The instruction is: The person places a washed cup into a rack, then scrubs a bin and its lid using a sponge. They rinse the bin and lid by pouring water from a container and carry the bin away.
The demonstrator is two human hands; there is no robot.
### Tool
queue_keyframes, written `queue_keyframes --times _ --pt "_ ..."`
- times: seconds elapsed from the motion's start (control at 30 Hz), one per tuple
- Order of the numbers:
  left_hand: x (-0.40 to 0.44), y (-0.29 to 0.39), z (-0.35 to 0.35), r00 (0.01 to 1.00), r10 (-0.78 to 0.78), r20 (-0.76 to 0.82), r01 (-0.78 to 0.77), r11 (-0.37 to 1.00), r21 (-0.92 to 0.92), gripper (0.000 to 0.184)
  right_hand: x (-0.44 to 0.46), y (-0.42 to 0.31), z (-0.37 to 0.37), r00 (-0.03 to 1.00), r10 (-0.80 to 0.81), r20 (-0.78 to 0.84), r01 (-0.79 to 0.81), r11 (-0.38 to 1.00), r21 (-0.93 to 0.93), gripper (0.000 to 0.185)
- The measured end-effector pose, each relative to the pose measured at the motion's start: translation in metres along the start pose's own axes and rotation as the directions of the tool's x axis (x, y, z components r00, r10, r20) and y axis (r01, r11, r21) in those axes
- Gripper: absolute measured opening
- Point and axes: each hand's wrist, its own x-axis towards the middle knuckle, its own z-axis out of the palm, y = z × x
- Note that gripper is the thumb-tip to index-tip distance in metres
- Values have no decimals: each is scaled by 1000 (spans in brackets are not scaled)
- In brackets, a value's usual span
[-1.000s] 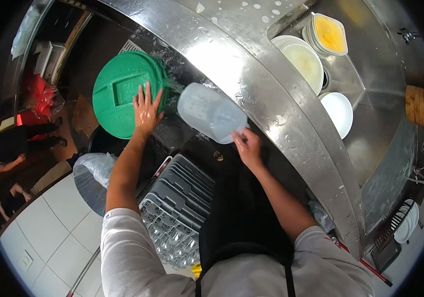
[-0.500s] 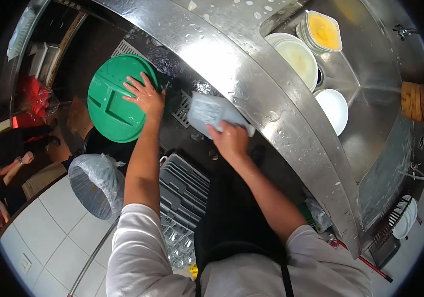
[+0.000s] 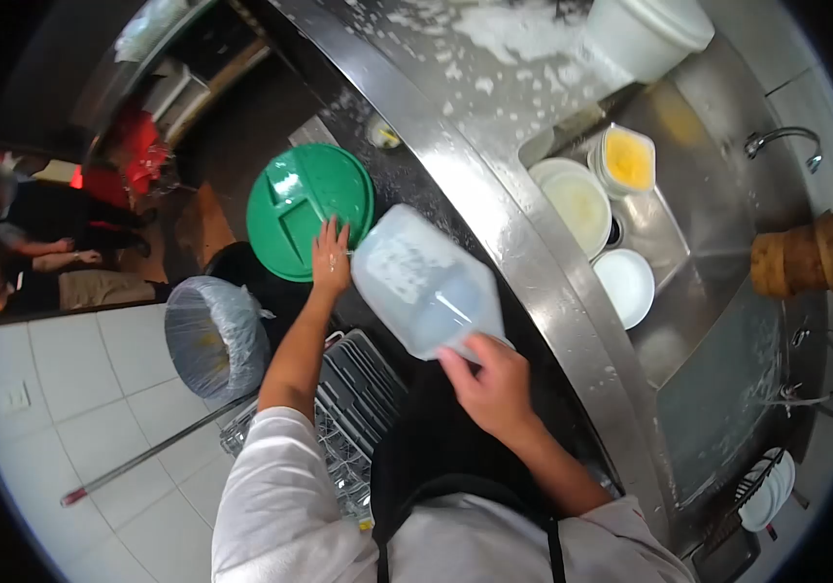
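My left hand (image 3: 330,260) rests on the near edge of a round green lid (image 3: 285,233), its fingers stretched out over the surface. The lid has a recessed panel on top and looks wet. My right hand (image 3: 494,387) grips the lower corner of a translucent plastic container (image 3: 416,267) with white print on its side. The container is tilted and sits just right of the lid, over the dark floor. My right thumb and fingers close around its rim. Just left of my left forearm stands a bin with a clear liner (image 3: 232,340).
A steel counter (image 3: 494,209) runs diagonally to my right. In its sink are stacked plates (image 3: 579,216), a white bowl (image 3: 625,290) and square dishes (image 3: 620,165) holding something yellow. A white bucket (image 3: 649,34) stands on the foamy counter. Grey racks (image 3: 363,384) lie below; people are at left.
My right hand has lifted the container nearer to me and turned its broad side into view. My left hand has slid to the lid's near edge. The camera view has shifted.
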Motion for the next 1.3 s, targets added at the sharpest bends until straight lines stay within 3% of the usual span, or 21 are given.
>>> queue_keyframes --times 0.03,0.1,0.17,0.3,0.37,0.47,0.53,0.63,0.73,0.83,0.9,1.0,1.03,1.1,1.13,1.23,1.3 --pt "-21 13 -41 993 -106 46 111 983 -146 66 -15 -12 -30 999 -31 -34 33 997 63 22" --pt "-68 19 -64 933 -322 163 353 910 -220 57 -55 -25 -97 989 148 -26 -142 976 167 15" --pt "-124 16 -80 891 -386 240 450 820 -353 51 -81 -50 -157 932 218 -291 -154 961 228 17" --pt "-223 8 -94 727 -554 405 674 688 -269 44 -159 7 -281 802 213 -558 -284 958 -41 24" --pt "-256 -6 -91 670 -600 438 733 629 -259 40 -208 60 -332 686 124 -717 -457 840 -292 27" --pt "-292 -21 -92 653 -667 358 757 576 -309 33 -278 137 -388 640 138 -755 -724 437 -534 30" --pt "-293 -31 -99 674 -637 375 737 617 -276 32 -313 204 -411 648 223 -728 -761 154 -630 32" --pt "-264 -34 -134 709 -622 333 700 681 -216 34 -328 281 -412 667 423 -613 -725 179 -665 32" --pt "-204 -45 -141 792 -548 270 594 794 -130 41 -324 331 -404 727 470 -500 -659 274 -701 36" --pt "-133 -60 -128 904 -426 38 427 898 -103 40 -301 309 -391 726 473 -500 -673 340 -656 37" --pt "-77 -83 -97 932 -361 -22 359 932 -55 39 -288 275 -392 631 523 -573 -767 313 -560 38" --pt "1 -99 -72 943 -319 -97 321 947 7 44 -264 193 -375 517 482 -708 -816 25 -578 40" --pt "20 -110 -52 953 -287 -93 294 953 73 46 -257 174 -369 483 454 -749 -817 -74 -572 42" --pt "59 -124 -22 971 -216 -98 232 953 197 50 -261 155 -369 479 440 -759 -813 -103 -573 43" --pt "71 -129 -14 982 -170 -86 187 945 267 42 -258 150 -370 481 430 -764 -812 -111 -574 43" --pt "108 -146 -17 933 -178 314 128 977 172 31 -226 131 -360 571 375 -731 -746 -135 -652 43" --pt "112 -162 -10 935 -73 348 45 995 88 26 -192 118 -346 628 355 -693 -731 -36 -681 39"
